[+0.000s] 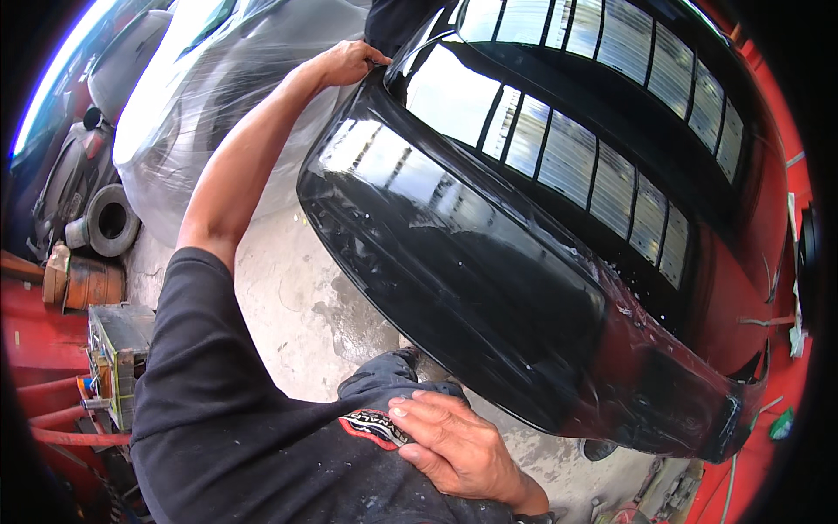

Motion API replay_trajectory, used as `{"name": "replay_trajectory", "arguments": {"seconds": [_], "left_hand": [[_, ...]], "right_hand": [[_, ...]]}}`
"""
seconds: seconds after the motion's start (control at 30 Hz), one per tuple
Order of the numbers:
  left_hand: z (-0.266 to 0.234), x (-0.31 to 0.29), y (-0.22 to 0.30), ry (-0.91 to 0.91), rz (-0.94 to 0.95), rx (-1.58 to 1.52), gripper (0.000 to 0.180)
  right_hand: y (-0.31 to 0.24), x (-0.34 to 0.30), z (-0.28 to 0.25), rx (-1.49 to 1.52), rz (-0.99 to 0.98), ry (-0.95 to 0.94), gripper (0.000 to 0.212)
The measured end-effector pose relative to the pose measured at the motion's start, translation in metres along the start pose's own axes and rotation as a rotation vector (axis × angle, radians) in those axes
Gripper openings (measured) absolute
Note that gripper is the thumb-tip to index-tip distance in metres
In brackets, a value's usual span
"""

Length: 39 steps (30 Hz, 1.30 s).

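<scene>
A glossy black car body (463, 236) fills the middle and right, with its large curved bumper panel nearest me. Window-like light reflections lie across it, and pale specks and marks dot its lower right part. My left arm stretches up and away, and my left hand (349, 63) is at the car's far left corner. Its fingers are curled, with one fingertip at the panel edge; whatever they pinch there is too small to make out. Close to my dark shirt (236, 384), my right hand (458, 445) lies over the chest badge, fingers stretched out together, with nothing visible in it.
Clear plastic sheeting covers another vehicle (218, 113) at the upper left. Beyond my left arm are a tyre (112, 220), a rusty drum (94, 281) and a metal box-like machine (120, 341). Stained concrete floor (297, 297) shows below. Red structures (790, 384) border the right side.
</scene>
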<state>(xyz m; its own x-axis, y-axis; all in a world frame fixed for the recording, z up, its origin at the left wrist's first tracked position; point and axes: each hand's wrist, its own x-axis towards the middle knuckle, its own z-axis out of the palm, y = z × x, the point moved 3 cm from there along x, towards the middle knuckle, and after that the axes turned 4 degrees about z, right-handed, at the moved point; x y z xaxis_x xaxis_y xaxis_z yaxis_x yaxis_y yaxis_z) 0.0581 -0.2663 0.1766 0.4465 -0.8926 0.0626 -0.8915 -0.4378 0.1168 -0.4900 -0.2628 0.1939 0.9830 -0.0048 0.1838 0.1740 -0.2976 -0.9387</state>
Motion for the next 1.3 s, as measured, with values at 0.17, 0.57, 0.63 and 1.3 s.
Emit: {"name": "replay_trajectory", "arguments": {"seconds": [0.17, 0.57, 0.63, 1.3], "left_hand": [[-0.025, -0.073, 0.049, 0.087, 0.092, -0.222, 0.045], [-0.008, -0.045, 0.032, 0.055, -0.166, -0.248, 0.045], [-0.016, -0.078, 0.048, 0.087, -0.027, -0.244, 0.044], [-0.038, -0.180, 0.110, 0.232, 0.018, -0.312, 0.044]], "right_hand": [[0.002, 0.000, -0.008, 0.003, -0.021, 0.012, 0.038], [0.003, 0.015, 0.000, 0.018, -0.021, -0.079, 0.039], [0.003, 0.015, -0.002, 0.012, -0.017, -0.069, 0.039], [0.004, 0.008, -0.004, -0.010, -0.017, -0.106, 0.041]]}}
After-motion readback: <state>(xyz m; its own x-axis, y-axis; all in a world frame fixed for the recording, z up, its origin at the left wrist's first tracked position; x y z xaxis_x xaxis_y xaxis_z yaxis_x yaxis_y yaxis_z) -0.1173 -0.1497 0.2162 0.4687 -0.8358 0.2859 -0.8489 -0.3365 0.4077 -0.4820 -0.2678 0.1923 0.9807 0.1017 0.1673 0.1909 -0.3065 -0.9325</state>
